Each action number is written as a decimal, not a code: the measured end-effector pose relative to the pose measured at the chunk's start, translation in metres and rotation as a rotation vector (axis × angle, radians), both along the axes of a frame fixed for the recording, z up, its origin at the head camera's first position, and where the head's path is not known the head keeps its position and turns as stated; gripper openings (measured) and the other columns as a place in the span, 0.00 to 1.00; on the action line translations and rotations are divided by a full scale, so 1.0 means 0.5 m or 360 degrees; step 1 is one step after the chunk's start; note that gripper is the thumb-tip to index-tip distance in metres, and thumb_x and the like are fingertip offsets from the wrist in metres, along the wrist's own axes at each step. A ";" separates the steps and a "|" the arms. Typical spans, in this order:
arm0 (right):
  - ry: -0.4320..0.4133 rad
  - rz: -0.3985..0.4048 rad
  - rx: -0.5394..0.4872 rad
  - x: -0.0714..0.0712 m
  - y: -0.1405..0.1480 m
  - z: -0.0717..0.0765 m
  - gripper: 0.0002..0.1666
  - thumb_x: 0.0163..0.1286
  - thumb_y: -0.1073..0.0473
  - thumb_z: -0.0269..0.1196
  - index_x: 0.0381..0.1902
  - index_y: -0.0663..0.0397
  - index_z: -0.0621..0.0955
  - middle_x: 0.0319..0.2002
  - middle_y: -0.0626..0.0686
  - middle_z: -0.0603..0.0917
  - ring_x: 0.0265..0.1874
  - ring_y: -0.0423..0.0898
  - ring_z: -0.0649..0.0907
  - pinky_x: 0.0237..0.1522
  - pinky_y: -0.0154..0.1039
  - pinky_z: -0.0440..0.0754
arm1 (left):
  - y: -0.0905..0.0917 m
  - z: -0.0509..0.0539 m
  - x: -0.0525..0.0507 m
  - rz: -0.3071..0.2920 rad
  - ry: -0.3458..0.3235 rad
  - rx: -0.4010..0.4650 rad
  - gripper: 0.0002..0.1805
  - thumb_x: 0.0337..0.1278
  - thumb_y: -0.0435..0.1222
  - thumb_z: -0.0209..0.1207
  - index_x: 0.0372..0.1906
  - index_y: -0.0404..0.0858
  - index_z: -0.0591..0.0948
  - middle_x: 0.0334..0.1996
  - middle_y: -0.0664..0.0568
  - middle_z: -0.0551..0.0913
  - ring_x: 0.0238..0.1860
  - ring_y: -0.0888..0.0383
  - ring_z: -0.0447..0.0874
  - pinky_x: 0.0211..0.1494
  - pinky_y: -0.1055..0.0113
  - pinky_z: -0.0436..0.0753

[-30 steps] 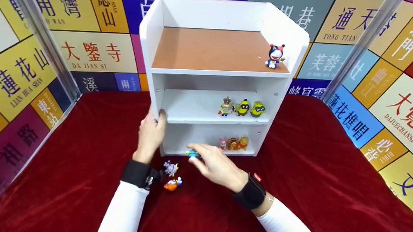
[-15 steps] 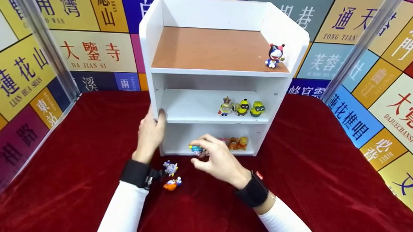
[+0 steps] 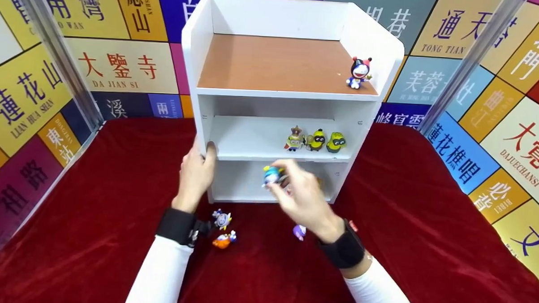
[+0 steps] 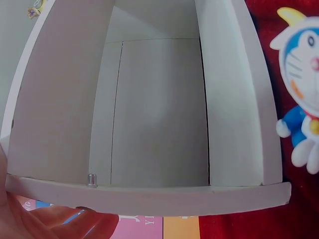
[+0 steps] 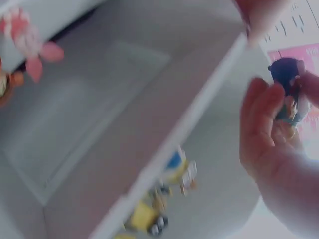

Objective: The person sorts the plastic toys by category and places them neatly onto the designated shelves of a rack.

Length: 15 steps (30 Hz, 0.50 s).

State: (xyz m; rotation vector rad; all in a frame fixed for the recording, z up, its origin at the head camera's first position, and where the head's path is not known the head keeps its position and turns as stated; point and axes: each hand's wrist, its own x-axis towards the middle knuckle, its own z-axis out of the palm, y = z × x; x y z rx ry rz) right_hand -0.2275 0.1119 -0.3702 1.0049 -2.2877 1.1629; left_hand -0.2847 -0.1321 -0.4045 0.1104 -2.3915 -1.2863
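I hold the blue figure (image 3: 272,175) before the bottom compartment (image 3: 237,181), my right hand (image 3: 307,200) pinching it in its fingers, in what I judge a carrying step. Next calls for clearing the middle board (image 3: 247,137) at its front edge (image 3: 251,159), with open room left of the three figures (image 3: 316,141); my left hand (image 3: 196,173) grasps the shelf (image 3: 198,108) by its side.

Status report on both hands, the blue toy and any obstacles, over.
Left hand gripping shelf's side. Right hand holding blue toy aloft. In the way: right hand mostly hides bottom toys from head view.
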 end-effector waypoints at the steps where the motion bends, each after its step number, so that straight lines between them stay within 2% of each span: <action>1: 0.0020 -0.0002 -0.0047 0.001 0.007 0.009 0.16 0.66 0.70 0.65 0.51 0.67 0.77 0.37 0.56 0.85 0.31 0.42 0.83 0.31 0.33 0.84 | 0.001 0.001 0.000 0.0002 -0.0006 -0.0001 0.24 0.75 0.48 0.45 0.69 0.47 0.70 0.35 0.42 0.81 0.30 0.46 0.78 0.33 0.51 0.80; 4: 0.0149 -0.0032 -0.0176 0.000 0.029 0.040 0.15 0.64 0.73 0.65 0.48 0.68 0.78 0.40 0.57 0.83 0.32 0.44 0.83 0.31 0.31 0.83 | 0.003 0.003 -0.002 -0.0010 -0.0011 0.0006 0.26 0.74 0.49 0.45 0.72 0.48 0.68 0.38 0.41 0.82 0.33 0.45 0.79 0.35 0.48 0.81; 6: 0.0251 -0.0069 -0.0237 -0.004 0.042 0.065 0.14 0.63 0.74 0.65 0.47 0.69 0.79 0.42 0.59 0.81 0.34 0.45 0.83 0.33 0.30 0.84 | 0.003 0.004 -0.002 -0.0016 -0.0015 0.0010 0.26 0.74 0.49 0.45 0.72 0.49 0.67 0.36 0.42 0.82 0.32 0.45 0.79 0.34 0.50 0.81; 9: 0.0395 -0.0217 -0.0281 -0.012 0.057 0.109 0.14 0.63 0.74 0.66 0.47 0.69 0.80 0.44 0.61 0.81 0.37 0.47 0.82 0.38 0.29 0.84 | 0.002 0.002 0.000 -0.0010 -0.0008 0.0010 0.26 0.75 0.49 0.45 0.73 0.49 0.67 0.33 0.43 0.80 0.29 0.48 0.77 0.30 0.54 0.79; 12: 0.0464 -0.0351 -0.0315 -0.020 0.068 0.156 0.16 0.63 0.72 0.66 0.50 0.69 0.81 0.44 0.61 0.83 0.37 0.47 0.83 0.38 0.27 0.83 | -0.001 -0.001 0.002 -0.0007 -0.0001 0.0022 0.26 0.75 0.48 0.45 0.73 0.49 0.67 0.30 0.45 0.79 0.25 0.50 0.75 0.27 0.57 0.78; 15: 0.0496 -0.0426 -0.0335 -0.034 0.077 0.202 0.17 0.64 0.71 0.66 0.52 0.69 0.80 0.44 0.61 0.84 0.35 0.48 0.85 0.37 0.26 0.83 | -0.001 -0.001 0.000 -0.0019 0.0003 0.0031 0.25 0.75 0.48 0.44 0.72 0.50 0.67 0.30 0.45 0.79 0.24 0.51 0.75 0.26 0.58 0.78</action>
